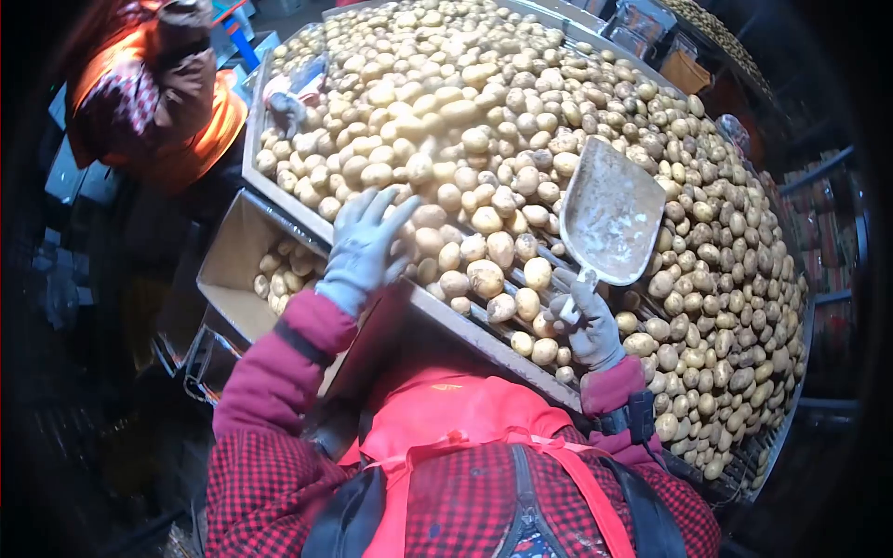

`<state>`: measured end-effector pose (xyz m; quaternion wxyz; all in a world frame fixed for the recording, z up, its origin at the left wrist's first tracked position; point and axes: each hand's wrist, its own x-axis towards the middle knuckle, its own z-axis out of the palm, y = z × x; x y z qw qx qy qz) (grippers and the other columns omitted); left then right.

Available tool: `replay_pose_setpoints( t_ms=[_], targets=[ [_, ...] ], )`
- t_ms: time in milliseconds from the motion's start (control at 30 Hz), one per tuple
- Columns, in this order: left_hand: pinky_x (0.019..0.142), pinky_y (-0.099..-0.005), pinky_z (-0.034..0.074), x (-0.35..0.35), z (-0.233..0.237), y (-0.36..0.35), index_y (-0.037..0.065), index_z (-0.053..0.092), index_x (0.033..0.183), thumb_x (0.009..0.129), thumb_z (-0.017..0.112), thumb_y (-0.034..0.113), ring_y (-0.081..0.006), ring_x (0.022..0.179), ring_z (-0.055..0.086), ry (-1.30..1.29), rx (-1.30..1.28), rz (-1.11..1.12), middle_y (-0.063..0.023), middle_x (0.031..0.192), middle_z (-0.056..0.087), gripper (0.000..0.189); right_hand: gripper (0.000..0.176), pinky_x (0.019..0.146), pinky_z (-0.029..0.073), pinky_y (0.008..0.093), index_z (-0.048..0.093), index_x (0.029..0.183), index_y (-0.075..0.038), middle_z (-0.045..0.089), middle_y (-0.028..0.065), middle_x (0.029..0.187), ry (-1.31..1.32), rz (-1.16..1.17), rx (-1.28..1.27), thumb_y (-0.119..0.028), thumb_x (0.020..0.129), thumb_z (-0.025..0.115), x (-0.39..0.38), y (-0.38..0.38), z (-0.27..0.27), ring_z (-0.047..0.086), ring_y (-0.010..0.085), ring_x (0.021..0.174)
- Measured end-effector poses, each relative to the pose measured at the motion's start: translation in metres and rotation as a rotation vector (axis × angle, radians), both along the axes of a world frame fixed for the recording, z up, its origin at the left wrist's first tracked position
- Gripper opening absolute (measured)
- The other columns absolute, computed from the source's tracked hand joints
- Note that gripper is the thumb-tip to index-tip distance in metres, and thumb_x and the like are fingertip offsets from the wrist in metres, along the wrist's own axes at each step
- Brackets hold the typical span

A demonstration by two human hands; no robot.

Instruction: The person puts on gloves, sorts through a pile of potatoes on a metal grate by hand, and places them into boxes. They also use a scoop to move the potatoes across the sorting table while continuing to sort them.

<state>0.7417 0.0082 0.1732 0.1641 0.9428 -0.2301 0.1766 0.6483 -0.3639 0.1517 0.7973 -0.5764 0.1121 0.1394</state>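
Observation:
My right hand (593, 325), in a grey glove, is wrapped round the handle of a worn metal scoop (612, 209). The scoop's blade points away from me over the heap and bears whitish smears; no potatoes lie in it. My left hand (365, 244), also gloved, has its fingers spread at the near edge of the sorting table, touching or just over the potatoes (488, 277) there. Between my two hands, dark bars of the table's slatted bed show through gaps among the potatoes.
A cardboard box (226, 260) partly filled with potatoes stands below the table's near left rim (288, 205). Across the left corner is a co-worker in orange (158, 102), with a gloved hand (290, 110) at the heap. An orange-brown box (686, 72) sits beyond the far side.

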Motion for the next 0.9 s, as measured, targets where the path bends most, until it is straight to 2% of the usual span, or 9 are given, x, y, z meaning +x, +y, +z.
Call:
replay_pose_setpoints(
  t_ms=[267,300,433,533,567,733,767,800,900],
  targets=[
    [0.106,-0.0649,0.033,0.152,-0.002,-0.061,0.039,0.054,0.143,0.078,0.073,0.030,-0.0385,0.140,0.041,-0.056,0.511,-0.293,-0.0115,0.154,0.044,0.068,0.071,0.069,0.052,0.0257,0.048,0.143,0.006,0.071,0.0047,0.093,0.066,0.029,-0.010,-0.051,0.102,0.059,0.008,-0.004,0.010,0.065,0.0127,0.077],
    [0.106,-0.0668,0.032,0.163,-0.008,-0.065,0.040,0.054,0.142,0.080,0.072,0.030,-0.0386,0.141,0.040,-0.066,0.511,-0.275,-0.0115,0.155,0.042,0.065,0.052,0.072,0.050,0.0278,0.071,0.092,0.000,0.069,0.0062,0.083,0.040,0.004,-0.115,-0.047,0.106,0.051,0.006,-0.003,0.013,0.063,0.0132,0.076],
    [0.105,-0.0716,0.030,0.204,-0.009,-0.099,0.039,0.056,0.136,0.084,0.071,0.031,-0.0393,0.142,0.038,-0.117,0.440,-0.294,-0.0108,0.154,0.042,0.054,0.034,0.067,0.054,0.0302,0.070,0.095,-0.001,0.070,0.0076,0.080,-0.160,0.170,-0.284,-0.020,0.109,0.046,0.010,-0.014,0.006,0.067,0.0163,0.074],
    [0.103,-0.0724,0.032,0.234,-0.001,-0.127,0.033,0.060,0.128,0.075,0.077,0.046,-0.0408,0.137,0.041,-0.156,0.292,-0.330,-0.0124,0.148,0.045,0.057,0.042,0.062,0.051,0.0297,0.073,0.090,-0.001,0.069,0.0062,0.077,0.114,0.048,-0.084,-0.037,0.104,0.056,0.016,-0.007,0.022,0.063,0.0158,0.068],
    [0.103,-0.0692,0.033,0.241,0.010,-0.136,0.035,0.059,0.131,0.074,0.078,0.034,-0.0412,0.139,0.039,-0.149,0.366,-0.289,-0.0122,0.150,0.042,0.059,0.051,0.063,0.049,0.0289,0.075,0.087,-0.001,0.069,0.0057,0.076,0.068,0.040,-0.132,-0.047,0.101,0.058,0.014,-0.007,0.019,0.062,0.0148,0.069],
    [0.106,-0.0668,0.034,0.319,-0.006,-0.149,0.040,0.058,0.136,0.083,0.072,0.030,-0.0426,0.142,0.036,-0.215,0.632,-0.240,-0.0135,0.156,0.037,0.056,0.063,0.076,0.053,0.0298,0.074,0.098,-0.003,0.073,0.0069,0.087,0.172,0.216,-0.156,-0.056,0.106,0.042,0.020,-0.024,0.018,0.067,0.0146,0.080],
    [0.108,-0.0676,0.031,0.325,0.006,-0.154,0.042,0.056,0.138,0.082,0.075,0.036,-0.0401,0.144,0.035,-0.278,0.589,-0.209,-0.0126,0.157,0.037,0.060,0.054,0.066,0.050,0.0275,0.075,0.093,-0.002,0.073,0.0059,0.084,0.182,0.187,-0.195,-0.048,0.104,0.048,0.020,-0.023,0.021,0.065,0.0130,0.075],
    [0.110,-0.0694,0.028,0.330,0.021,-0.154,0.043,0.052,0.142,0.083,0.075,0.038,-0.0376,0.144,0.036,0.025,0.549,-0.210,-0.0120,0.157,0.037,0.064,0.045,0.057,0.047,0.0251,0.075,0.088,-0.002,0.072,0.0049,0.081,0.189,0.160,-0.231,-0.039,0.102,0.054,0.023,-0.021,0.022,0.063,0.0114,0.071],
    [0.108,-0.0661,0.029,0.363,0.013,-0.147,0.042,0.047,0.147,0.083,0.073,0.033,-0.0347,0.140,0.040,-0.087,0.568,-0.104,-0.0115,0.153,0.041,0.069,0.038,0.056,0.048,0.0242,0.076,0.090,-0.003,0.071,0.0033,0.083,0.329,0.105,-0.160,-0.033,0.101,0.055,0.026,-0.019,0.027,0.063,0.0107,0.071]
  ],
)
